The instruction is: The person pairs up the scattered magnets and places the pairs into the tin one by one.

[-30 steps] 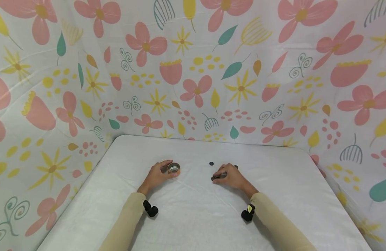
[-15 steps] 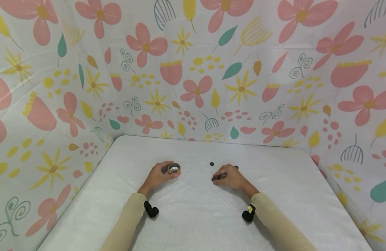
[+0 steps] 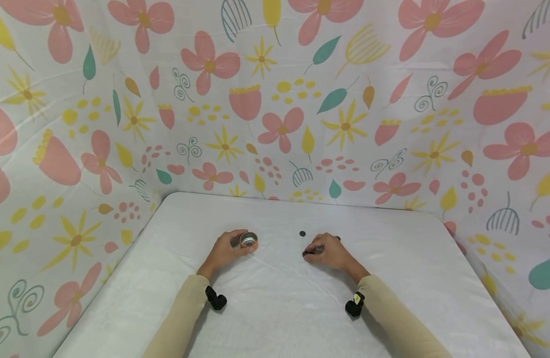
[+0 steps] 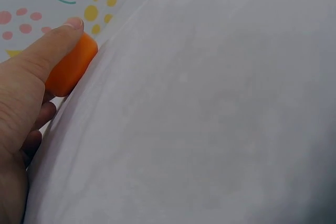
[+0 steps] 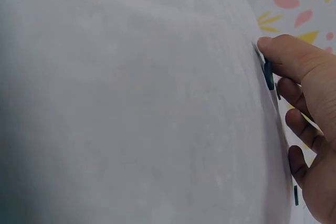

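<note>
In the head view, my left hand (image 3: 223,252) grips a small round tin (image 3: 248,239) at the table's left middle. The tin is orange outside and silvery inside, and its open top faces up. The left wrist view shows the thumb lying along the tin's orange side (image 4: 76,69). My right hand (image 3: 328,251) is low over the cloth with curled fingers. Its thumb and fingertips pinch a small black disc (image 3: 305,254) at the table surface. Dark pieces (image 5: 269,74) show under those fingers in the right wrist view, partly hidden by the hand.
One black disc (image 3: 302,233) lies beyond my right fingertips. Another black disc (image 3: 337,238) shows partly behind the right hand. A white cloth (image 3: 275,308) covers the table, and flowered fabric (image 3: 281,129) hangs along its back and sides.
The right fingertips have closed slightly around the black disc, and less of the dark pieces shows there. My left hand and the tin stay in place.
</note>
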Available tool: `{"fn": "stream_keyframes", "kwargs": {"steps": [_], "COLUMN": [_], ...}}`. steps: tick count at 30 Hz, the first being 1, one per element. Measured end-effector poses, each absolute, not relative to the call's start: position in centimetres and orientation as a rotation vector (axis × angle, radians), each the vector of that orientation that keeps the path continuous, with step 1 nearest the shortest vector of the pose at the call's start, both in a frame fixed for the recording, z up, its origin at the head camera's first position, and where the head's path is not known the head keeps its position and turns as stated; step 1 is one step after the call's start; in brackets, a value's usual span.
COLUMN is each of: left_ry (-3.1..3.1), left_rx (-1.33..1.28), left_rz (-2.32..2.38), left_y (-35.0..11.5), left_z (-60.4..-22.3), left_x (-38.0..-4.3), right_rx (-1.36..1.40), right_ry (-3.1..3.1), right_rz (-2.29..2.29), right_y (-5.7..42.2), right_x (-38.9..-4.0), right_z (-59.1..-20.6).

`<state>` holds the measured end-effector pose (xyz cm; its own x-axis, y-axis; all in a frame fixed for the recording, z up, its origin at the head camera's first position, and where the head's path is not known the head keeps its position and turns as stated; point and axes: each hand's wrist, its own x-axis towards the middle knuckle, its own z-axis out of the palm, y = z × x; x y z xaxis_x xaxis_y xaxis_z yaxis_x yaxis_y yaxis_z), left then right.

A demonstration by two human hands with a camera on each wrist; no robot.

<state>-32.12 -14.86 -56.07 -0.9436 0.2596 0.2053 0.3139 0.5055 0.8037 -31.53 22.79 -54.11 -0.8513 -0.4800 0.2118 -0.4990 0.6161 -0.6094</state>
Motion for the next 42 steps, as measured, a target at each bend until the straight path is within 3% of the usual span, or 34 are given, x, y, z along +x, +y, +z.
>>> {"fn": "stream_keyframes", "kwargs": {"steps": [12, 42], "left_ry": [-2.678, -2.671], "left_rx": [-0.522, -0.513], "left_rz": [-1.411, -1.421], "left_y": [-14.9, -14.9], "left_z": [-56.1, -56.3], "left_x": [-32.4, -32.4], "right_rx": [0.772, 0.883], "right_ry": [-2.762, -2.706], "right_rz": [1.063, 1.156], "right_y": [22.9, 22.4], "right_x": [-31.5, -32.3], "right_z": [-53.7, -52.5]}}
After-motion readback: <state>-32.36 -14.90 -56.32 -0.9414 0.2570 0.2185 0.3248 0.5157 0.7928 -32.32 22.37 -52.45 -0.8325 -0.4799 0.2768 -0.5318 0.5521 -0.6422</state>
